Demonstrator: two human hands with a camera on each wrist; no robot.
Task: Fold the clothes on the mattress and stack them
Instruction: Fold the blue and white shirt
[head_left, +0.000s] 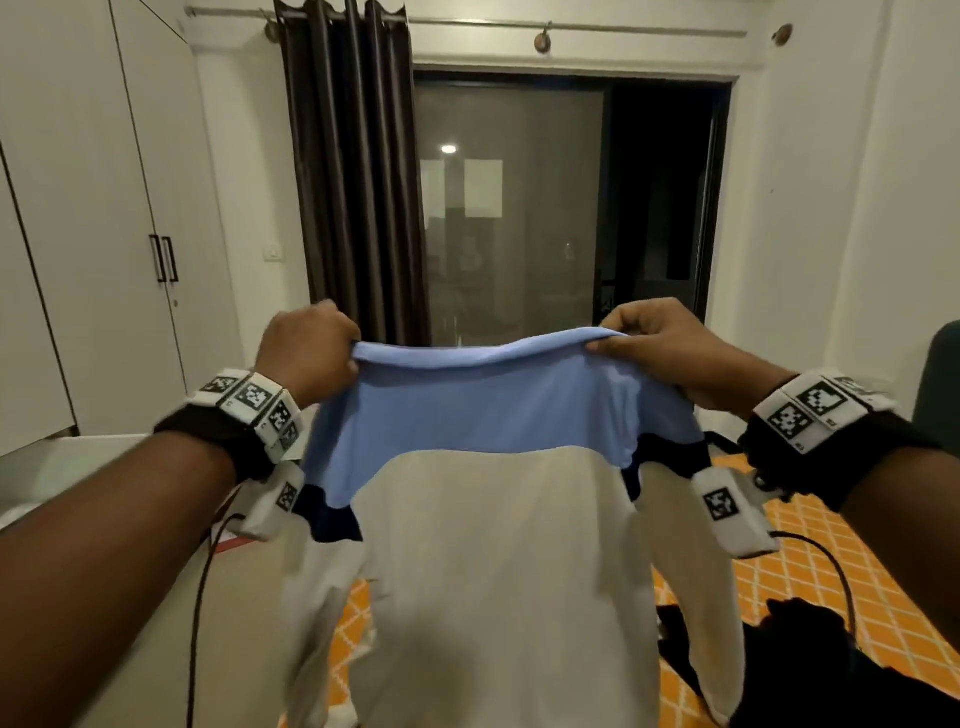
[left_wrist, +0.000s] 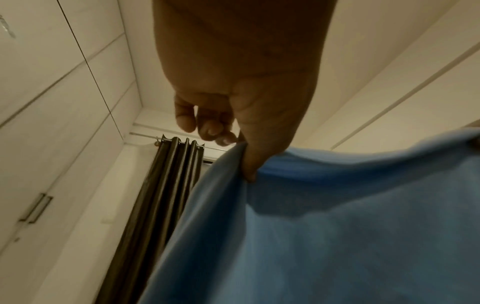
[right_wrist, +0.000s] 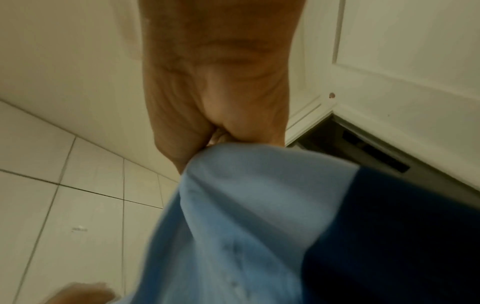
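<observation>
I hold a shirt (head_left: 493, 545) up in the air in front of me; it has a light blue yoke, navy bands on the sleeves and a cream body hanging down. My left hand (head_left: 311, 348) pinches the left shoulder, thumb against the blue cloth (left_wrist: 337, 216) in the left wrist view. My right hand (head_left: 649, 343) pinches the right shoulder, and the blue and navy fabric (right_wrist: 259, 205) fills the right wrist view. The shirt's lower hem is out of frame.
The mattress with an orange lattice-patterned sheet (head_left: 857, 587) lies below at the right, with dark clothes (head_left: 727, 649) on it. White wardrobe doors (head_left: 93, 234) stand at the left, a dark curtain (head_left: 353, 171) and glass door (head_left: 519, 208) ahead. A pale box surface (head_left: 104, 467) sits lower left.
</observation>
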